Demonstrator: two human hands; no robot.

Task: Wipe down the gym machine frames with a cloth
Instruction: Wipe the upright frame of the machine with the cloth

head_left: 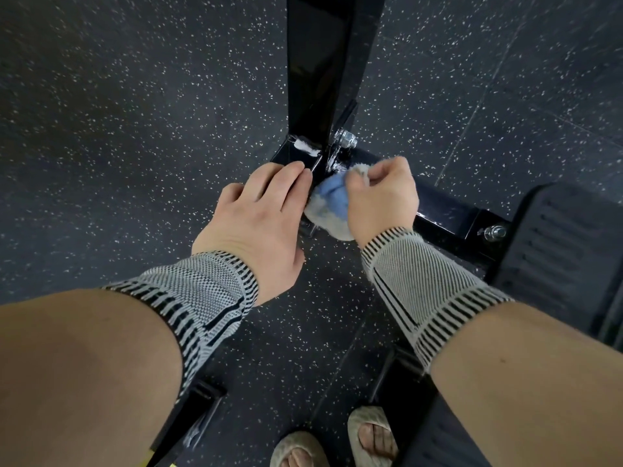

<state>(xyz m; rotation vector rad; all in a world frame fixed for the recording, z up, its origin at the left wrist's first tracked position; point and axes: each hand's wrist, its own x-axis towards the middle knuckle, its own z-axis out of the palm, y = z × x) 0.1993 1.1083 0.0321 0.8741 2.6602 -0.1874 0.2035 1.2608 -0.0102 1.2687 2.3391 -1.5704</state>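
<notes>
A glossy black machine frame upright [320, 62] meets a low black base beam [441, 210] on the floor. A silver bolt [347, 140] and white foam streaks [305, 147] sit at the joint. My right hand [382, 197] grips a bunched blue and white cloth [332, 203] and holds it against the beam just below the bolt. My left hand [259, 217] rests with straight fingers on the beam's left end, touching the cloth's edge. Both wrists wear striped grey knit sleeves.
Dark speckled rubber flooring [135, 129] surrounds the frame. A ribbed black footplate [566, 251] lies at the right, with a second bolt [494, 232] beside it. Another black frame bar [192, 419] runs at the lower left. My feet in beige slippers [337, 439] stand at the bottom edge.
</notes>
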